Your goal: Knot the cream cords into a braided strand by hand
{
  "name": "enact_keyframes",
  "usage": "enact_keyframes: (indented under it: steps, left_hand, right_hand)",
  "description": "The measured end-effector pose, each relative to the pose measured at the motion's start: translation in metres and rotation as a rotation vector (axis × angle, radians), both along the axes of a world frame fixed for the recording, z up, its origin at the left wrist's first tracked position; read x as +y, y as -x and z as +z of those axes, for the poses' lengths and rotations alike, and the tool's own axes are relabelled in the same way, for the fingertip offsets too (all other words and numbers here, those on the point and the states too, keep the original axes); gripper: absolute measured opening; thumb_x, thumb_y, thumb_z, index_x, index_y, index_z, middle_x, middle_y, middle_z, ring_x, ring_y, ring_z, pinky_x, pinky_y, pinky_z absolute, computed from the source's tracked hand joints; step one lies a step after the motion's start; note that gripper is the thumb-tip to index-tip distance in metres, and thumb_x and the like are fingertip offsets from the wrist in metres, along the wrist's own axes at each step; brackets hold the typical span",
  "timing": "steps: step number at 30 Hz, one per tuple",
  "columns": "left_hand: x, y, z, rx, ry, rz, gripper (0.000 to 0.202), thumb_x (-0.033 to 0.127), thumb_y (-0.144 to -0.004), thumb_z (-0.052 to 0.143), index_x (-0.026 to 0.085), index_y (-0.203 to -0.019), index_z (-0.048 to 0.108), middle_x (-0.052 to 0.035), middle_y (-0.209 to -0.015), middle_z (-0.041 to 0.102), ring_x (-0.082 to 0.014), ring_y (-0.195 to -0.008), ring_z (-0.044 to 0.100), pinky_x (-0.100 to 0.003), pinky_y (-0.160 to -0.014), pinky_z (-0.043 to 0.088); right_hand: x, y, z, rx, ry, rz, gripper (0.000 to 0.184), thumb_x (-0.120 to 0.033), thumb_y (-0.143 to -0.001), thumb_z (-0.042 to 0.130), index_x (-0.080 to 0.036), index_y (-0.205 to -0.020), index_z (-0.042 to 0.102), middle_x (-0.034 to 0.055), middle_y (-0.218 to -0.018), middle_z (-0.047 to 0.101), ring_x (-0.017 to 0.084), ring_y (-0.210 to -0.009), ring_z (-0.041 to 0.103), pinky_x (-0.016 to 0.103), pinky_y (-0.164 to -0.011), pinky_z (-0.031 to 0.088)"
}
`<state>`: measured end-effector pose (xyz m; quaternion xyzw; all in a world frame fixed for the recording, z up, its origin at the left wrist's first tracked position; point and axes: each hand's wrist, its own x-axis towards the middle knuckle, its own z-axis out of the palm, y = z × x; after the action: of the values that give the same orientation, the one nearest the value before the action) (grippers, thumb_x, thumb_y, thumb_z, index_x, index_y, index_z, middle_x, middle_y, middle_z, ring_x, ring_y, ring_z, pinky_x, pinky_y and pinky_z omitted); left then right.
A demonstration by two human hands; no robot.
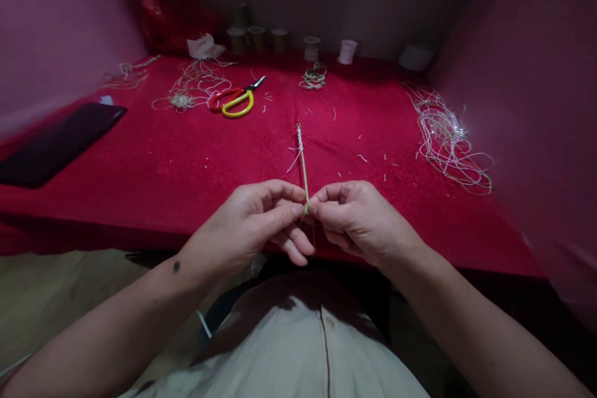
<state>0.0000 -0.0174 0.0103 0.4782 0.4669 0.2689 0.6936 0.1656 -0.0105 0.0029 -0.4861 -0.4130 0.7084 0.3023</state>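
A thin green and white braided cord (303, 158) runs from a fixed point on the red table cloth (149, 155) toward me. My left hand (256, 224) and my right hand (357, 217) meet at its near end, just over the table's front edge. Both hands pinch the cord's strands between thumb and fingertips, fingers closed. Loose thread ends hang below my fingers.
Scissors with red and yellow handles (236, 101) lie at the back left beside tangled white string (193, 87). A heap of pale cords (448, 137) lies at the right. A dark flat slab (56, 143) sits at the left. Several spools (280, 40) line the back wall.
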Motion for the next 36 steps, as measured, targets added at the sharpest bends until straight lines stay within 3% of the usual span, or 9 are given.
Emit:
enact_keyframes:
  steps: [3,8,17,22,28,33,36]
  left_hand:
    - [0.002,-0.007,-0.005,-0.047,0.019,-0.009,0.014,0.023,-0.083,0.058,0.014,-0.091,0.05,-0.0017,-0.064,0.066,-0.0147,-0.052,0.066,-0.026,-0.052,0.055]
    - [0.003,-0.006,-0.008,-0.011,-0.013,-0.014,0.011,0.022,-0.084,0.057,0.015,-0.087,0.049,0.0024,-0.059,0.061,-0.0099,-0.042,0.059,-0.019,-0.041,0.049]
    - [0.004,-0.009,-0.006,0.062,-0.035,-0.018,0.009,0.018,-0.082,0.054,0.016,-0.074,0.049,0.0032,-0.056,0.06,-0.0093,-0.038,0.057,-0.02,-0.037,0.048]
    - [0.003,-0.01,-0.004,0.15,-0.097,-0.004,0.012,0.017,-0.083,0.053,0.016,-0.071,0.05,0.005,-0.051,0.056,-0.0068,-0.035,0.052,-0.014,-0.031,0.041]
    - [0.007,-0.008,-0.004,-0.032,0.076,-0.053,0.014,0.016,-0.084,0.053,0.014,-0.07,0.051,0.0027,-0.05,0.059,-0.006,-0.03,0.05,-0.012,-0.027,0.037]
    - [0.006,-0.006,-0.005,-0.147,0.145,-0.022,0.012,0.015,-0.083,0.055,0.014,-0.072,0.049,-0.0033,-0.069,0.069,-0.0064,-0.035,0.054,-0.013,-0.027,0.039]
    - [0.005,-0.005,-0.005,-0.175,0.175,-0.019,0.012,0.017,-0.083,0.057,0.015,-0.073,0.05,0.0019,-0.06,0.062,-0.0068,-0.036,0.052,-0.016,-0.029,0.044]
  right_hand:
    - [-0.001,0.0,0.001,-0.024,-0.027,0.031,0.01,-0.01,-0.069,0.055,-0.013,-0.059,0.055,-0.0054,-0.042,0.048,0.002,-0.033,0.033,0.014,-0.032,0.021]
    - [-0.001,0.001,0.001,-0.168,-0.083,0.066,0.01,-0.013,-0.071,0.055,-0.014,-0.061,0.056,-0.0074,-0.04,0.043,0.002,-0.033,0.031,0.014,-0.032,0.02]
    - [0.0,0.001,0.003,-0.318,-0.186,0.113,0.013,-0.011,-0.074,0.051,-0.015,-0.063,0.056,-0.0063,-0.041,0.042,0.004,-0.035,0.032,0.016,-0.034,0.023]
    - [-0.013,-0.004,0.002,-0.503,-0.485,0.112,0.014,-0.014,-0.078,0.052,-0.015,-0.065,0.059,0.0003,-0.058,0.058,0.008,-0.051,0.049,0.02,-0.047,0.035]
    - [-0.052,0.0,-0.001,-0.651,-0.764,0.073,0.018,-0.017,-0.088,0.048,-0.015,-0.079,0.064,0.0032,-0.069,0.066,0.01,-0.056,0.057,0.023,-0.056,0.04]
    - [-0.072,0.009,-0.015,-0.774,-0.893,0.217,0.02,-0.009,-0.084,0.044,-0.013,-0.077,0.062,0.0062,-0.066,0.064,0.014,-0.053,0.055,0.027,-0.053,0.039]
    - [-0.073,0.006,-0.013,-0.734,-0.822,0.392,0.018,-0.008,-0.08,0.048,-0.015,-0.076,0.064,0.0061,-0.07,0.066,0.016,-0.057,0.057,0.028,-0.056,0.043]
